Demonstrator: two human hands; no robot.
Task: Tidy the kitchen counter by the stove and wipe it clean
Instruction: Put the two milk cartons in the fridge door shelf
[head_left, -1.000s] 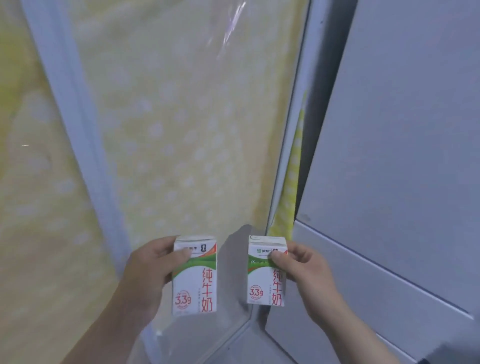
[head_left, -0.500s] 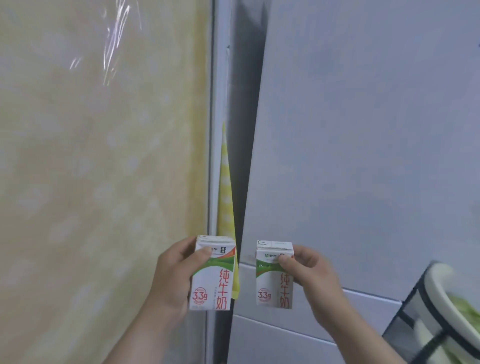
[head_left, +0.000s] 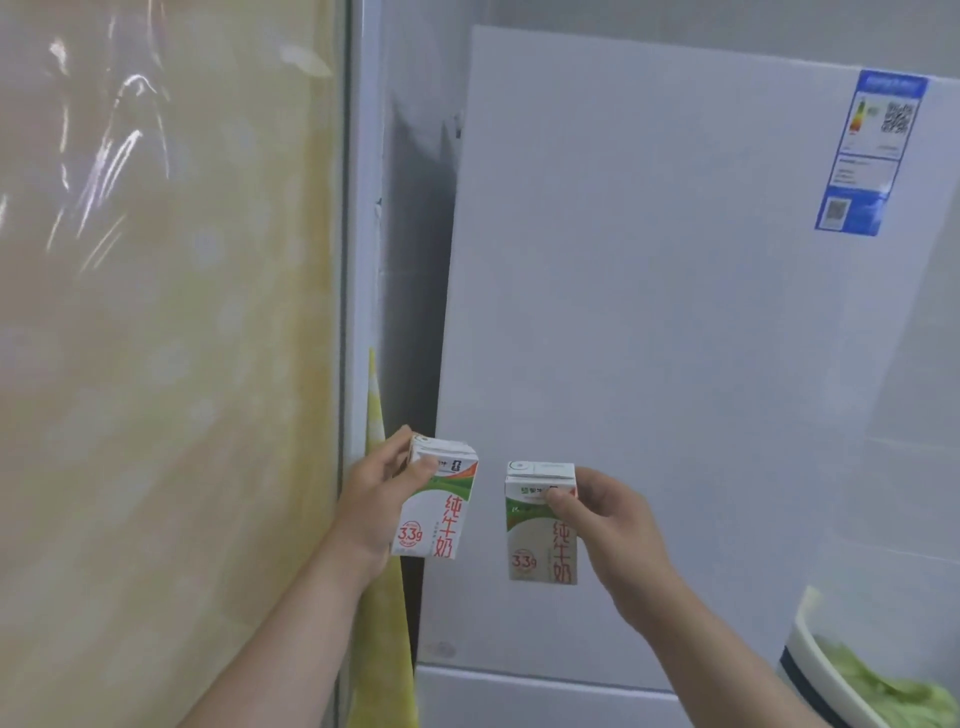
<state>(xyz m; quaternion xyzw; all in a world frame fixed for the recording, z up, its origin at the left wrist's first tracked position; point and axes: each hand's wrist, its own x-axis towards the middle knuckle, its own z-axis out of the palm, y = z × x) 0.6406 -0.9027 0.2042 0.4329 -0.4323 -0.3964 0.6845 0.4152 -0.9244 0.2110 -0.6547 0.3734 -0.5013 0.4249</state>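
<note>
Two small milk cartons are held up in the air, one in each hand, upright and apart from each other with a clear gap between them. The left milk carton (head_left: 441, 514) sits in the left hand (head_left: 371, 504), thumb across the top of its printed front and fingers wrapped behind. The right milk carton (head_left: 535, 545) is pinched near its top by the right hand (head_left: 613, 530), thumb on the front face, fingers behind, so most of the box hangs below the grip.

These look like coated paperboard bricks: light enough for a one-handed pinch, stiff at the edges and folded corners, but soft in the middle of the broad faces. I judge that a hard squeeze there would dent them, and could force milk out at the round seal on top if it has been pierced. The coating looks smooth, so a hold spanning two opposite faces near the top corners, as now, seems safest.

Just beyond both grips stands a pale refrigerator door (head_left: 675, 364), closed, with a blue energy label (head_left: 872, 150) far above and outward of the right hand. Outward of the left hand is a yellow dotted panel under shiny film (head_left: 156, 364), and a strip of yellow cloth (head_left: 382, 623) hangs below that wrist. Below and outward of the right forearm, a white bowl (head_left: 802, 644) holds leafy greens (head_left: 893, 696).
</note>
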